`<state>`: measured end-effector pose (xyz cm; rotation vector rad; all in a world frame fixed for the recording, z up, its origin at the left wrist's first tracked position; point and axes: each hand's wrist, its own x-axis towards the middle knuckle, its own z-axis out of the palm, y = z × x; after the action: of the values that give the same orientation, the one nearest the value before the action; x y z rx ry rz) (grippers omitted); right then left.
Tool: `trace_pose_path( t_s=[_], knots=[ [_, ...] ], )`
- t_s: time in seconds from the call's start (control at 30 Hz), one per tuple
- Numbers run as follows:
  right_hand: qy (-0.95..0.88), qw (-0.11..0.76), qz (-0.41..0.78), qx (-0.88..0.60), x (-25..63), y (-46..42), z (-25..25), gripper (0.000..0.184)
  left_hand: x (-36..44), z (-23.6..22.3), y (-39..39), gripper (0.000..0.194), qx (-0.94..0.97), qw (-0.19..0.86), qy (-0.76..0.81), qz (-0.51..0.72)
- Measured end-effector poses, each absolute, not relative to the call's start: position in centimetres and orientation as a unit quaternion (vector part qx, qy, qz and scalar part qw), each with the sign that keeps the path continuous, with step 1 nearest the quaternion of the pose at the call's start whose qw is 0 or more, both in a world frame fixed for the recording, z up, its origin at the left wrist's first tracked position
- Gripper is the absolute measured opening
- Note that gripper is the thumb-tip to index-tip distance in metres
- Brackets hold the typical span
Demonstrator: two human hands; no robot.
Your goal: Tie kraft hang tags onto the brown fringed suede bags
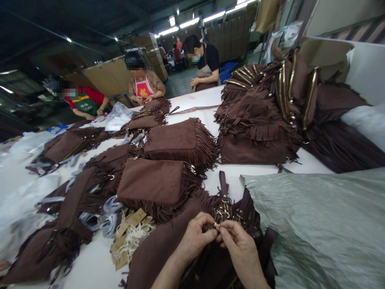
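My left hand [200,235] and my right hand [236,241] meet at the lower middle of the head view, thumbs and forefingers pinched close together. Between the fingertips is a small metal piece, apparently a gold clasp or ring [219,218]; its exact form is partly hidden by the fingers. Just beyond it, a brown wrist strap [223,184] with gold clips lies on the pile. Under and beside my hands is a brown fringed bag [162,245]. Dark straps and more fringe show at the right of my right hand.
Brown fringed pouches [152,180] lie stacked ahead, and a larger heap with gold zippers [258,144] stands at right. Cardboard tags with white strings [132,233] lie left of my hands. A grey-green plastic sheet [325,216] covers the right. Several people work across the white table [87,263].
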<state>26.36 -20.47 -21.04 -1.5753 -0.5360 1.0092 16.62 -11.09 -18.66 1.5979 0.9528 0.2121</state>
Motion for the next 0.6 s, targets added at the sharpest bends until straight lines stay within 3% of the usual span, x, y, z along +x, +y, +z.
trace_pose_path(
  t_s=[0.6],
  knots=[
    [-0.258, 0.529, 0.444, -0.676, 26.7, -21.3, -22.3, 0.027, 16.6, -19.3, -12.1, 0.010, 0.764, 0.494, 0.392, 0.133]
  ],
)
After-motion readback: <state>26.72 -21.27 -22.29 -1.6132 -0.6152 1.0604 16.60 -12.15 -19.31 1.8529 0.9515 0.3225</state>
